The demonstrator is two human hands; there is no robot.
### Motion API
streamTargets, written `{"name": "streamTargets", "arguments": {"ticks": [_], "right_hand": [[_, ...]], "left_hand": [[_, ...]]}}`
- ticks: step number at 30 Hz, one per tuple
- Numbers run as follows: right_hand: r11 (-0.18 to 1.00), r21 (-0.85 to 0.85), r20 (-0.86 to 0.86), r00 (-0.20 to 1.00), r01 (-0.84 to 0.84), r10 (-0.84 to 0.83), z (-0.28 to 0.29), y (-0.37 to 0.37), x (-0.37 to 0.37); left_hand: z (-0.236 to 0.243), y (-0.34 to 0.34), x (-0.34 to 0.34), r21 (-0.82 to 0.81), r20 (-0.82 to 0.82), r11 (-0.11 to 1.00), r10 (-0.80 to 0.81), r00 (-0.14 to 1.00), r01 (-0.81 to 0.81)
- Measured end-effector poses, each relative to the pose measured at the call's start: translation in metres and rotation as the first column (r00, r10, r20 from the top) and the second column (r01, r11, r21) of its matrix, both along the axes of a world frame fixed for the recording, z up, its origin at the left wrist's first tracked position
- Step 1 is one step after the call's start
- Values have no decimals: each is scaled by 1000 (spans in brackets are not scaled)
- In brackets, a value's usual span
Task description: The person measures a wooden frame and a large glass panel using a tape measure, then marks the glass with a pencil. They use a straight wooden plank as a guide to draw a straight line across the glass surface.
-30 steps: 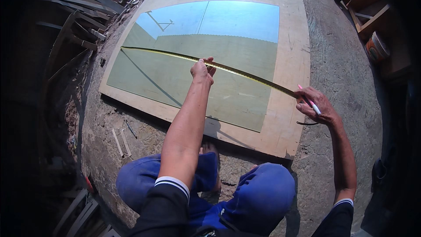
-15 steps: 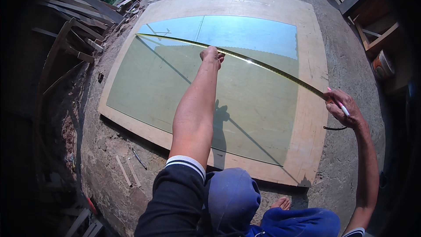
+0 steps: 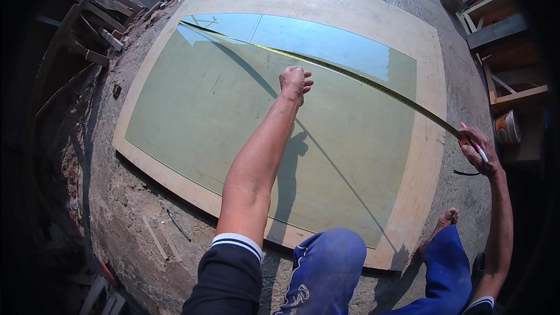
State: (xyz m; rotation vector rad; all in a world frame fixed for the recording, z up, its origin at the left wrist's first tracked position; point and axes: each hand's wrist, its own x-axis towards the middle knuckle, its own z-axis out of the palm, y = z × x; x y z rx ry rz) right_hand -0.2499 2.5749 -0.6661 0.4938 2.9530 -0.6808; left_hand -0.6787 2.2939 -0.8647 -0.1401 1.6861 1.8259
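A yellow tape measure (image 3: pixel 373 83) runs extended diagonally over a large glass sheet (image 3: pixel 245 134), from the sheet's far left corner past its right edge. My right hand (image 3: pixel 483 154), beyond the right side, is closed around the tape's orange and dark case. A white and pink pen (image 3: pixel 482 153) is also held in that hand, and a dark strap hangs below. Over the middle of the glass, just on the near side of the blade, is my left hand (image 3: pixel 296 83). Its fingers are loosely bent and slightly apart, with nothing visible in them.
The glass lies on a larger pale wooden board (image 3: pixel 429 140) on rough concrete. A pen (image 3: pixel 178 224) and thin wood strips (image 3: pixel 156 238) lie near its front left. Timber (image 3: pixel 105 0) is piled at left; wooden frames (image 3: pixel 513 90) and a bucket (image 3: pixel 507 127) stand at right.
My left hand has come off the tape and sits nearer to me. My right hand has moved right and slightly nearer with the case. My legs have shifted, and the view has moved.
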Motion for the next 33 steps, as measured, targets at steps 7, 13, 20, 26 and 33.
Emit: {"name": "streamTargets", "arguments": {"ticks": [7,13,20,26,33], "right_hand": [[997,-11,-74,994,-78,77,-24,86,-15],[990,-57,-130,984,-127,119,-56,166,-26],[976,-149,-130,982,-158,139,-109,234,-43],[962,-223,-130,983,-160,134,-152,282,-62],[931,-277,-177,965,-237,193,-204,308,-82]], "left_hand": [[2,11,32,-138,-66,990,12,998,-21],[-3,50,77,-219,-129,976,-35,991,6],[-13,113,132,-303,-201,951,-127,971,61],[-25,157,166,-323,-289,943,-176,941,77],[-55,205,185,-448,-331,894,-185,925,18]]}}
